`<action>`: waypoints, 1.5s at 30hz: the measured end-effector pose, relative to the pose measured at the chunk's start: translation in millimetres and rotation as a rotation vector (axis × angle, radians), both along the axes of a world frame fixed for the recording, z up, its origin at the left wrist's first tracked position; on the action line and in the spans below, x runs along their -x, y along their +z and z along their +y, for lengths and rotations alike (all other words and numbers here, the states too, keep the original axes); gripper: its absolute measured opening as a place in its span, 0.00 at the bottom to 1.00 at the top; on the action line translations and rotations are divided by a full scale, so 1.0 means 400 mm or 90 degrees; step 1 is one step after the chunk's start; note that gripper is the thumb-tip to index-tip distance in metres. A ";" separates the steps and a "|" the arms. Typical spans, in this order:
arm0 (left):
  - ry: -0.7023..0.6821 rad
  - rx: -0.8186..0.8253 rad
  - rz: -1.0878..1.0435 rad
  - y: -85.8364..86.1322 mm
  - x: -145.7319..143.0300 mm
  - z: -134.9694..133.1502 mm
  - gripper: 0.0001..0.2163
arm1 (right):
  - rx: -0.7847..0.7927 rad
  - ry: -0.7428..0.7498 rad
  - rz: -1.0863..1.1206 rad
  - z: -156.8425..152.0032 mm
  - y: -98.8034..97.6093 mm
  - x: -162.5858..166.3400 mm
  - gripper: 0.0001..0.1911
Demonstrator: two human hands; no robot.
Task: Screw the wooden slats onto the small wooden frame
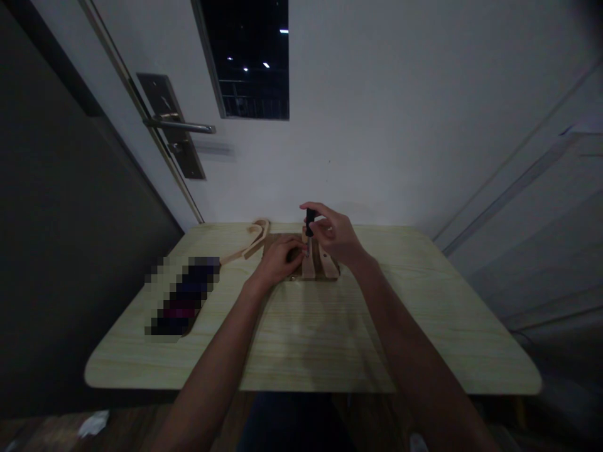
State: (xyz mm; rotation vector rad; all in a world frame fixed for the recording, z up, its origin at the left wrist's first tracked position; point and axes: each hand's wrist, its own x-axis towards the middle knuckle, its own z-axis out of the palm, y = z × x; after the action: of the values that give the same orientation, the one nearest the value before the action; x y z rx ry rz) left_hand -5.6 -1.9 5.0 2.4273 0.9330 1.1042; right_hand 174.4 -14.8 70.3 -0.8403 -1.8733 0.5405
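Note:
My right hand [332, 235] is closed around the black handle of a screwdriver [309, 223] that stands upright, tip down on a small wooden assembly [320, 267] at the far middle of the table. My left hand [277, 258] rests on the left side of that assembly with its fingers curled over the wood, pressing near the screwdriver's tip. What lies under its fingers is hidden. A curved wooden piece [252, 242] lies just left of the assembly, apart from both hands.
The pale wooden table [330, 339] stands against a white wall. A blurred dark object [186, 295] lies on its left side. A door with a metal handle [181, 125] is at the left, a dark window [249, 59] above.

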 end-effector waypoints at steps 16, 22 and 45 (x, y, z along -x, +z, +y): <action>0.007 -0.016 0.004 -0.004 0.001 0.000 0.06 | -0.081 -0.047 -0.038 0.007 -0.003 0.008 0.13; 0.011 -0.003 0.002 -0.004 0.000 0.001 0.06 | -0.033 -0.090 -0.099 0.004 -0.010 0.005 0.15; 0.009 -0.008 0.002 -0.001 -0.002 -0.001 0.06 | -0.091 -0.056 -0.080 0.009 -0.008 0.011 0.12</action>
State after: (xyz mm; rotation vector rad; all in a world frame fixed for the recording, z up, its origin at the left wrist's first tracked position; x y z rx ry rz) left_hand -4.7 -2.4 4.5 2.4364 0.9483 1.1159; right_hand 170.0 -11.3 67.2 -0.8736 -1.9533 0.3024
